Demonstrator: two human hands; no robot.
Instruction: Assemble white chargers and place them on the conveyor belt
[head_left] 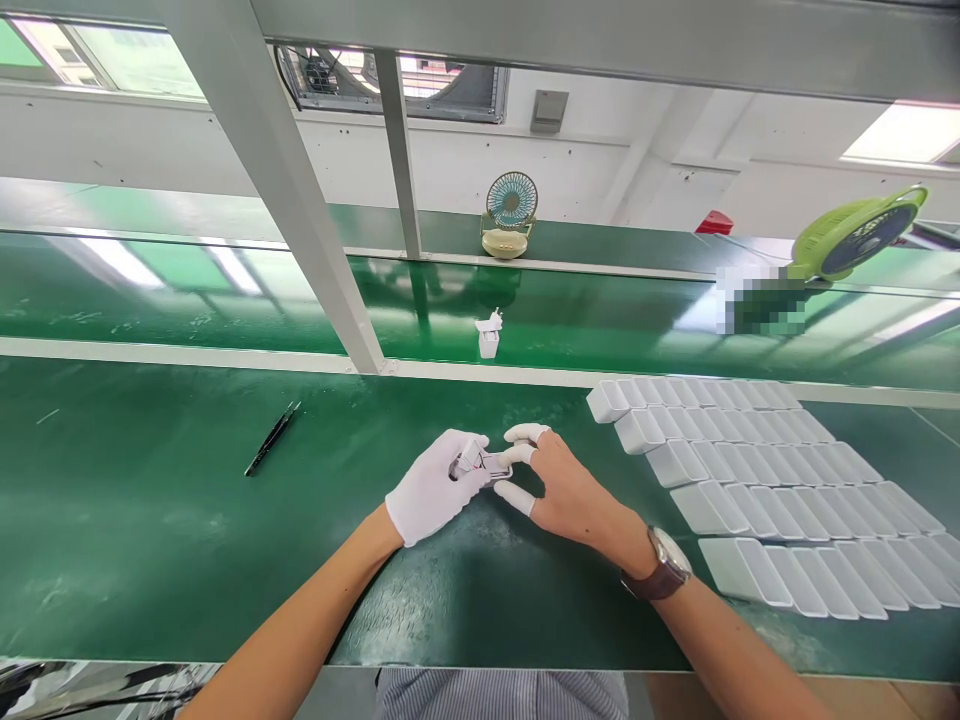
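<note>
My left hand [435,490], in a white glove, is closed around a small white plastic housing [495,467]. Dark and reddish thin wires show inside the housing, and a white piece stands up at its left end. White finger cots cover the thumb and two fingers of my right hand [559,487]. Its thumb and index fingertip are at the housing's right end, seemingly gripping it, while the middle finger is held apart above. To the left, a pair of dark tweezers [272,438] lies on the green bench top [172,540].
Several rows of white plastic cases [720,462] cover the right side of the bench. Behind the bench's rail stands a small white part [489,335]. A slanting grey post [292,190] rises left of centre. Two fans, one small [511,215] and one green [855,235], stand farther back.
</note>
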